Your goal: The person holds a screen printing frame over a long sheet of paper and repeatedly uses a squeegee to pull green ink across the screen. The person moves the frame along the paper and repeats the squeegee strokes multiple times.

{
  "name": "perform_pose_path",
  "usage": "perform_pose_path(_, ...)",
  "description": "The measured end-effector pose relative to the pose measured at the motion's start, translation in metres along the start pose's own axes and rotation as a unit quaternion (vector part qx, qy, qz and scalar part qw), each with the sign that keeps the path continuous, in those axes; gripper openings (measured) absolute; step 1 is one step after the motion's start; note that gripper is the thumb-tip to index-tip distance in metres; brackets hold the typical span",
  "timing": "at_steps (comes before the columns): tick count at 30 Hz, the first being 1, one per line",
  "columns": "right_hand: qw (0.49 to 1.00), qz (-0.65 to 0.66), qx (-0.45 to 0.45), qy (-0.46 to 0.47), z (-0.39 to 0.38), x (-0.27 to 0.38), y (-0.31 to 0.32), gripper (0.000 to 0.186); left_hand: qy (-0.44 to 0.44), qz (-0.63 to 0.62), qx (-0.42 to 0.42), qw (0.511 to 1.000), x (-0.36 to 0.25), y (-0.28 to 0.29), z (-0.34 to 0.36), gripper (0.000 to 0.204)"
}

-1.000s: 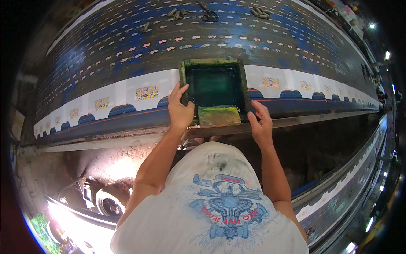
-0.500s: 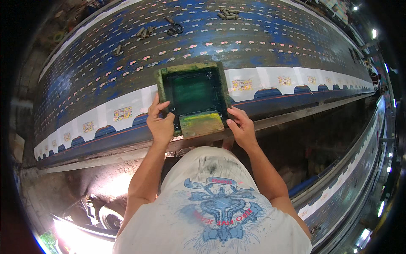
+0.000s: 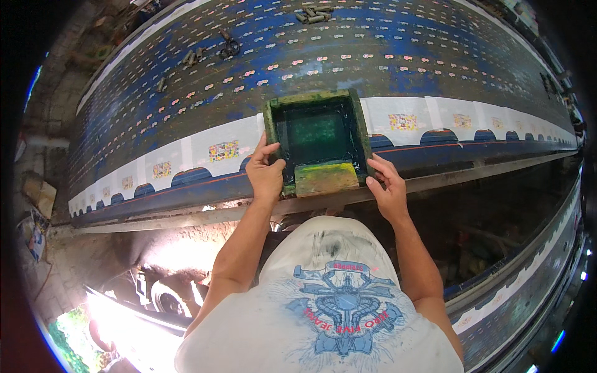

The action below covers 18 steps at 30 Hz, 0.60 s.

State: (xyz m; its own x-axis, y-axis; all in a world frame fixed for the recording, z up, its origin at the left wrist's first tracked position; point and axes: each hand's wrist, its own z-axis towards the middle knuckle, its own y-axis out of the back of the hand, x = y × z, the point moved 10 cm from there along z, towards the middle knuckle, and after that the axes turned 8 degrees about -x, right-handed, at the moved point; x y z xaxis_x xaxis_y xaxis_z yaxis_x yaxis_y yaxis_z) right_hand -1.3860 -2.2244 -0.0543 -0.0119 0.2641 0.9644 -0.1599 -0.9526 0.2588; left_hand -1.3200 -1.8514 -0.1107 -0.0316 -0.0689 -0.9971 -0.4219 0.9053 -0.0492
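Long blue-stained table (image 3: 217,113) with dark scissors (image 3: 229,49), small grey cylinders (image 3: 316,18) and a row of printed white pieces (image 3: 403,121).

Head camera: fisheye, left of a pair, worn by the person (image 3: 239,264) before me. Facing: down and forward, over the shirt (image 3: 342,248) to the table (image 3: 211,118). Range: near both hands (image 3: 266,179); table's far ends curving toward the rim.

Panels (image 3: 407,107) lie left and right of the printing screen (image 3: 315,132); behind, on the tabletop (image 3: 407,81), scissors (image 3: 229,49) lie between cylinder clusters (image 3: 316,18).
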Motion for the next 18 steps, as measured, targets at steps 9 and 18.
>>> perform_pose_path(9,0.998,0.057,0.028,0.011,0.0,-0.002,0.013,0.047,-0.01,-0.013,-0.022,1.0,-0.002,0.002,-0.002,0.045)
perform_pose_path(18,0.978,-0.125,-0.003,0.17,0.0,0.058,0.01,0.036,0.018,-0.034,-0.007,0.999,0.007,-0.003,-0.004,0.043)
